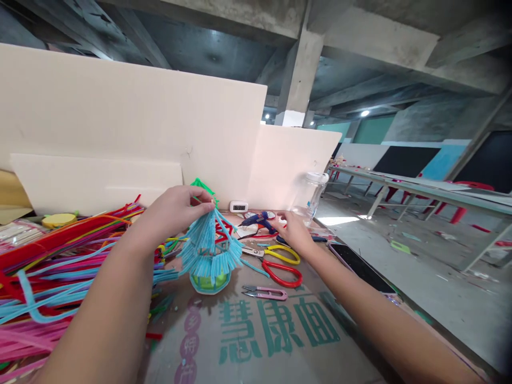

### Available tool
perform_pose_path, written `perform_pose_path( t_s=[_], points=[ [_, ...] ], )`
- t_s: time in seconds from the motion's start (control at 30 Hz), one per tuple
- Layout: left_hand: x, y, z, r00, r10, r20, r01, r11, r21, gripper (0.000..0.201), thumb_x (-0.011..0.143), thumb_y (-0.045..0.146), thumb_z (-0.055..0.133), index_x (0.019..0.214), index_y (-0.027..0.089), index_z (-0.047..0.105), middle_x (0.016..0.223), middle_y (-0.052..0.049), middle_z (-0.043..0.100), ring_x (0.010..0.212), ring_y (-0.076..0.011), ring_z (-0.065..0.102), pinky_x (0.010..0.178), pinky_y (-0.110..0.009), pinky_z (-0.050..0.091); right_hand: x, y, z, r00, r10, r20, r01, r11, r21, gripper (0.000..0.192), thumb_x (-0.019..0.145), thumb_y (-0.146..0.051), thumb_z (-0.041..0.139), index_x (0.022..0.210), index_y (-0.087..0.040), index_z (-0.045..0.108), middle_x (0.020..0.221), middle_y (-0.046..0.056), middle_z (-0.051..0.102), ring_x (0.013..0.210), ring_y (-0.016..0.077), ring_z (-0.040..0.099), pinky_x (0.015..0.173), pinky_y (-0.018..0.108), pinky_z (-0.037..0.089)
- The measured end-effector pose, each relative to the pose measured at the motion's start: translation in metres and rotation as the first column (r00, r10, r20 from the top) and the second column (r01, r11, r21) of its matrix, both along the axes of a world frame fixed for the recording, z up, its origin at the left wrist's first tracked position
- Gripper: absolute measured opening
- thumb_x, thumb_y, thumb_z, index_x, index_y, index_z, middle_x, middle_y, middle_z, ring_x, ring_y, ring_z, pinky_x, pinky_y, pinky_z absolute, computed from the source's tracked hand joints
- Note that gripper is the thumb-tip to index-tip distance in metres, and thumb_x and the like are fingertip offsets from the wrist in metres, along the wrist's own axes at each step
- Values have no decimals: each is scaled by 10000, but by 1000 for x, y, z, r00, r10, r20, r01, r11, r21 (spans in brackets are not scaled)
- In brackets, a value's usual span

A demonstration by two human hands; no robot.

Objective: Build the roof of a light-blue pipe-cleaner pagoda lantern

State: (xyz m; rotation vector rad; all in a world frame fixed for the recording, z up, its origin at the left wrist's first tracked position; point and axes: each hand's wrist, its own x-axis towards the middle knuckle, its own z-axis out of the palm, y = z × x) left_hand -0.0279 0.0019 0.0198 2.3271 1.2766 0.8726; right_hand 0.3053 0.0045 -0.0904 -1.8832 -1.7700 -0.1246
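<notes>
My left hand (192, 205) pinches the tip of a turquoise pipe-cleaner model (208, 245). Tiers of fringed strips hang round it like layered roofs, above a light green base (210, 282). A bright green peak (202, 185) shows behind my fingers. Out to the right, my right hand (294, 229) has its fingers closed at the back end of a dark blue glue gun (260, 220); the fingertips are partly hidden. Scissors with one yellow and one red handle (282, 272) lie between my hands. Closer to me are pink thread snips (264, 293).
Bundles of coloured pipe cleaners (60, 277) cover the left side. A small digital clock (239, 206) stands before the pale board (140, 117). A clear bottle (310, 197) and a phone (362, 268) are near the right table edge. Printed cardboard (256, 368) lies in front.
</notes>
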Motion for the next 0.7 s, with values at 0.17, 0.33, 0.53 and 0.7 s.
perform_pose_path(
  t_s=[0.17,0.33,0.53,0.7],
  points=[
    [9,-6,0,1000,17,12,-18,1000,10,324,817,487,571,926,212,702,559,10,621,469,-160,553,450,-254,393,-38,-51,-10,959,253,130,-237,963,-131,178,915,-349,585,939,-218,703,949,59,712,902,200,653,802,285,460],
    [14,-15,2,999,24,-22,-22,997,76,319,824,472,564,928,212,718,497,21,582,518,-179,587,526,-262,429,-69,-62,-32,939,292,185,-255,946,-200,135,823,-274,663,864,-148,690,939,125,687,775,226,649,656,285,415],
    [17,-21,3,998,40,-51,-34,992,123,329,833,481,549,922,217,725,524,9,604,591,-201,620,562,-273,444,-69,-54,-36,960,270,70,-258,956,-141,74,820,-130,559,796,-156,624,854,72,667,664,146,592,600,243,375],
    [18,-17,1,999,6,-34,-1,989,147,296,837,457,547,888,227,726,770,-16,727,701,-209,658,598,-279,441,-66,-62,9,963,242,-119,-241,970,26,176,963,-261,371,915,-185,522,728,15,627,611,128,564,572,222,414]
  ],
)
